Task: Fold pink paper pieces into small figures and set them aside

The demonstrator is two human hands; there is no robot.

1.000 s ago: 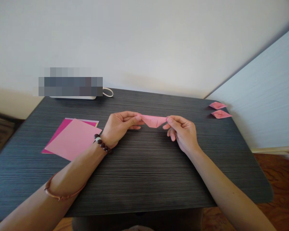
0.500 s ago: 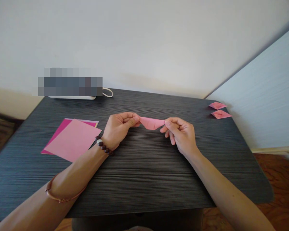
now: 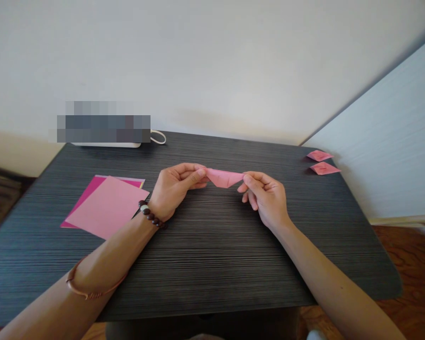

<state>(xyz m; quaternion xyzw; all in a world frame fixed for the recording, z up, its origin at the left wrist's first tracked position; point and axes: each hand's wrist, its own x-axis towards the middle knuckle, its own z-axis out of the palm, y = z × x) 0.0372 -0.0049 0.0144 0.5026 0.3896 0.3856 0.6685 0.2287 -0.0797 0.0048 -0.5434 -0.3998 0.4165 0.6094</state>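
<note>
A small folded pink paper [image 3: 224, 179], boat-like in outline with a straight top edge and visible creases, is stretched between my two hands above the table. My left hand [image 3: 179, 186] pinches its left tip between thumb and fingers. Its right tip is gripped by the thumb and forefinger of my right hand [image 3: 267, 192], whose other fingers curl loosely below. Beside my left wrist lies a square sheet of light pink paper [image 3: 108, 205], turned at an angle on darker magenta paper [image 3: 88, 194]. The fingertips cover both ends of the folded piece.
Two folded pink paper pieces [image 3: 324, 168] rest at the far right of the dark wood-grain table [image 3: 205, 264]. At the back left stands a blurred-out object [image 3: 106, 144] with a white base and a white loop [image 3: 158, 137]. A wall rises behind the table; a pale panel [image 3: 393, 132] is on the right.
The folded paper has risen slightly and tilted a little between my fingers. Both hands keep their pinch on its tips, and the other papers stay where they were.
</note>
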